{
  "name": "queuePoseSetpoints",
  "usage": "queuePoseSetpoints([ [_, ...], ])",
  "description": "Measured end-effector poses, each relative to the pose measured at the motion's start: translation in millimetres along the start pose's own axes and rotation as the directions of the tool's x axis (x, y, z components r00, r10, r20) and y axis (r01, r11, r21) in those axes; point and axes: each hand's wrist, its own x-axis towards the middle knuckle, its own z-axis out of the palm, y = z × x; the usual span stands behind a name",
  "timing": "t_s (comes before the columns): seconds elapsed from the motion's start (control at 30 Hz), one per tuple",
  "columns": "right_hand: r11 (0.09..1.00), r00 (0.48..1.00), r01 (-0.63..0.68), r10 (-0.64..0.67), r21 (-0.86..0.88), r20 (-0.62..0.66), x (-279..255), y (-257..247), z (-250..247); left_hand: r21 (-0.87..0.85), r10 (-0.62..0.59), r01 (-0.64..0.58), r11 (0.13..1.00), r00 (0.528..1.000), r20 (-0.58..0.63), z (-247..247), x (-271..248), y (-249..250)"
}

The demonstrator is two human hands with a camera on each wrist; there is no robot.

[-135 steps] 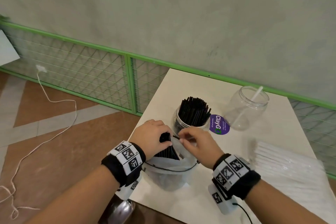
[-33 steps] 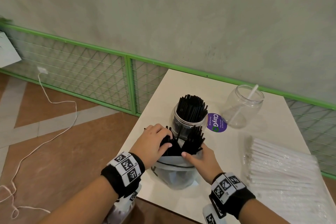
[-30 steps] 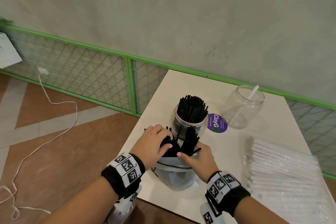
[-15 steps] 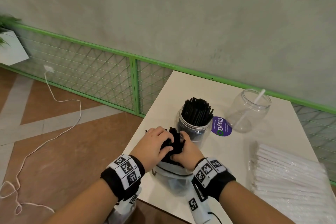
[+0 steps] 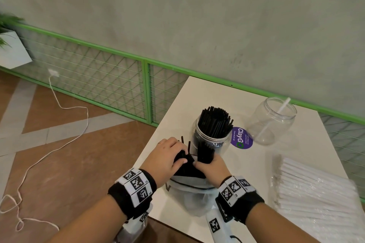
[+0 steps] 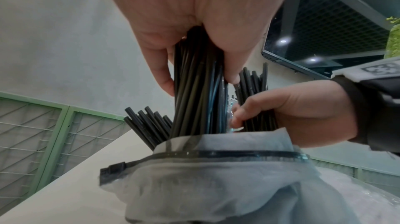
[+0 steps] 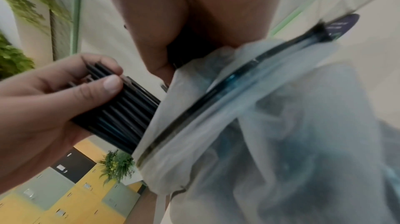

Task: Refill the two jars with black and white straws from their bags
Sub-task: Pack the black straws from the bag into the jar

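A frosted zip bag [image 5: 189,193] of black straws stands at the table's near edge. My left hand [image 5: 177,157] grips one bundle of black straws [image 6: 198,90] sticking out of the bag's mouth [image 6: 216,154]. My right hand [image 5: 204,161] grips a second bundle [image 5: 205,151] beside it, also partly inside the bag [image 7: 270,125]. Just behind stands a clear jar [image 5: 212,134] packed with black straws. Farther right, another clear jar [image 5: 270,122] holds one white straw. A flat bag of white straws [image 5: 316,193] lies at the right.
A purple round sticker [image 5: 241,137] lies on the white table [image 5: 197,94] between the jars. A green mesh railing [image 5: 110,77] runs behind and left of the table. A white cord [image 5: 65,104] trails over the floor at the left.
My right hand has left the bag's side and closed round a bundle of black straws at its mouth. The left hand keeps its hold on the other bundle.
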Motion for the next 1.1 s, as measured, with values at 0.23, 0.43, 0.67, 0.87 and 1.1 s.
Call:
queuePoseSetpoints([
  [0.23, 0.987, 0.984, 0.147, -0.138, 0.070, -0.115, -11.0, -16.2, -27.3, 0.023, 0.021, -0.021, 1.000, 1.000, 0.000, 2.2, 4.1, 4.3],
  [0.43, 0.938, 0.981, 0.178, -0.145, 0.296, -0.133, -17.7, -36.8, -40.3, 0.015, 0.011, -0.012, 1.000, 1.000, 0.008, 1.5, 2.6, 4.9],
  [0.67, 0.933, 0.962, 0.257, -0.221, 0.251, -0.163, -15.0, -47.5, -51.6, 0.021, 0.002, -0.002, 1.000, 1.000, 0.019, 3.2, 3.4, 5.9],
  [0.87, 0.915, 0.927, 0.315, -0.240, 0.253, -0.287, -10.3, -53.0, -56.1, 0.018, 0.003, -0.003, 1.000, 1.000, 0.018, 4.9, 2.9, 6.2],
  [1.1, 0.864, 0.878, 0.422, -0.313, 0.276, -0.361, -9.6, -78.4, -77.4, 0.025, -0.003, 0.003, 1.000, 1.000, 0.022, 4.1, 2.9, 6.9],
])
